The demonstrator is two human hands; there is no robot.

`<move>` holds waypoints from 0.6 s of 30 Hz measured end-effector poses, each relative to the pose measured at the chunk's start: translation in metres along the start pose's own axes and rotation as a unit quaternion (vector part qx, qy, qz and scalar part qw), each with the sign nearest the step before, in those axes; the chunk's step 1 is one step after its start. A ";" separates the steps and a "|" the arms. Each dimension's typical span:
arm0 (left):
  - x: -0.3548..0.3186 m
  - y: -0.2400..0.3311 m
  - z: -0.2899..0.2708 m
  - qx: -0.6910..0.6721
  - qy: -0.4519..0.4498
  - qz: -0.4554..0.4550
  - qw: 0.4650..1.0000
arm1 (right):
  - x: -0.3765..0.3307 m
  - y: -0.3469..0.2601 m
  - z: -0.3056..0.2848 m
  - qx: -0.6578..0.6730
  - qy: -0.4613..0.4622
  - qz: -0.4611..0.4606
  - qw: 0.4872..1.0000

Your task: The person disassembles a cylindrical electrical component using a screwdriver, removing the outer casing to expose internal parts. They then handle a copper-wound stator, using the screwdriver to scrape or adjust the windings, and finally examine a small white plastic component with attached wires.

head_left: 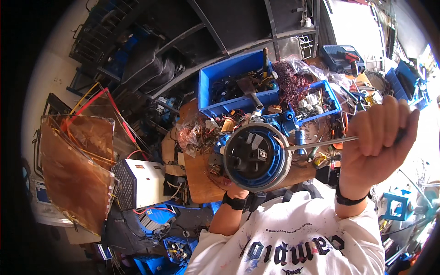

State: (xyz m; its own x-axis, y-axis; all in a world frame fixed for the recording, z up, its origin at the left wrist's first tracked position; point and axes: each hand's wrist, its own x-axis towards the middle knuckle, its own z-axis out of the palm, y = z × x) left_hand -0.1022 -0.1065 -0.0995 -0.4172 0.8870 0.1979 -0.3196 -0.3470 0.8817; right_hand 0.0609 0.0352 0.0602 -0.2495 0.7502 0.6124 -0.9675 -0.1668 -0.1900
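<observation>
A round grey housing (288,167) with a blue inner ring and a dark inside is held up in front of me. Under its lower edge is my left hand (236,191), gripping it from below; most of its fingers are hidden behind the housing. My right hand (378,137) is raised at the right, with its fingers closed around a screwdriver. The long metal shaft of the screwdriver (323,142) points left, its tip at the housing's right rim. Its handle is mostly covered by my fingers.
Behind the housing, a wooden table (201,176) carries a large blue bin (215,103) of parts, a smaller blue tray (332,103), tangled reddish wire (289,80) and loose tools. A dark blue tool case (339,57) lies far right. A white-and-black box (149,181) stands left.
</observation>
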 end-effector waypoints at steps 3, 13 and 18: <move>0.001 -0.001 -0.001 -0.002 -0.003 0.000 1.000 | 0.001 -0.011 -0.004 0.005 -0.001 -0.028 1.000; -0.002 0.000 0.002 -0.005 -0.005 -0.003 1.000 | -0.007 -0.001 0.003 -0.013 0.023 -0.007 1.000; -0.001 0.001 0.001 -0.008 -0.008 -0.004 1.000 | -0.013 0.008 0.004 -0.001 0.011 0.019 1.000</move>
State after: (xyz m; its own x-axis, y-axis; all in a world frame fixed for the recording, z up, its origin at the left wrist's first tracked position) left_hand -0.1009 -0.1075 -0.0982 -0.4017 0.8942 0.1975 -0.3367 -0.3448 0.8762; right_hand 0.0565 0.0210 0.0538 -0.2855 0.7575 0.5871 -0.9572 -0.1949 -0.2140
